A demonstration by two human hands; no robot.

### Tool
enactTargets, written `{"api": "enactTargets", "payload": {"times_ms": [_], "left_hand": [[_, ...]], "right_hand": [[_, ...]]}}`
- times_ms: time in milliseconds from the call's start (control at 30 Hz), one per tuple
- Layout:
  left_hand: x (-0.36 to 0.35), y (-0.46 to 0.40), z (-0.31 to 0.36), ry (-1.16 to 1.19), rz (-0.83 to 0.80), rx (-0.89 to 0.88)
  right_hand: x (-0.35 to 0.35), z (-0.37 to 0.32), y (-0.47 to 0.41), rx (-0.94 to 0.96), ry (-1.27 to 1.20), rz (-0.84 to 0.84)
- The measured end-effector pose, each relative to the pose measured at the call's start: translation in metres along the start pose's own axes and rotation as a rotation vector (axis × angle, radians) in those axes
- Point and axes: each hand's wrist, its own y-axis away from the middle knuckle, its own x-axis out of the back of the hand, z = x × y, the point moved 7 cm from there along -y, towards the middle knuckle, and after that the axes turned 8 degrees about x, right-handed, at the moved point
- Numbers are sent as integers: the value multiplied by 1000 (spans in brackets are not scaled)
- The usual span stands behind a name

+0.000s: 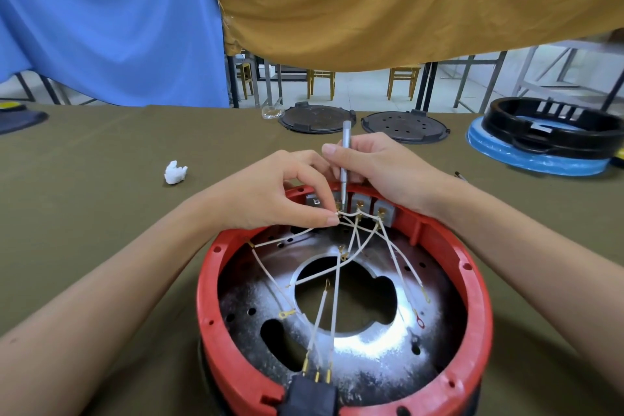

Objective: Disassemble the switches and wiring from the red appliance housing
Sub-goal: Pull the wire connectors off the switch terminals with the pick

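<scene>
The red housing lies open side up at the table's near edge. Its switches line the far inner wall. The left hand pinches a white wire there. The right hand grips an upright screwdriver, tip on a switch terminal.

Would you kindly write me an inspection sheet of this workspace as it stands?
Surface: olive cloth-covered table.
Job's things: red housing, open side up; grey switches on its far wall; silver screwdriver upright at a terminal.
Clutter: white wad; two dark round lids; black ring on a blue base.
Grippers: left hand pinches a wire; right hand grips the screwdriver.
Cables: white wires cross the housing.
Surroundings: blue and mustard drapes; wooden chairs beyond.
</scene>
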Motion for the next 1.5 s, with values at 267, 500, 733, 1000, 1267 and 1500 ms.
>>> {"api": "enactTargets", "payload": {"times_ms": [267, 500, 733, 1000, 1267, 1500], "left_hand": [[1, 1, 0, -21, 11, 30], [2, 2, 5, -12, 47, 5], [1, 2, 1, -45, 6, 1], [2, 6, 1, -120, -29, 27], [16, 12, 1, -247, -11, 56], [14, 13, 2, -306, 6, 67]], "right_hand": [[8, -4, 2, 40, -5, 103], [6, -6, 3, 58, -33, 74], [15, 2, 1, 21, -181, 220], [26, -16, 2, 25, -109, 232], [15, -22, 5, 9, -131, 231], [8, -24, 30, 49, -174, 259]]}}
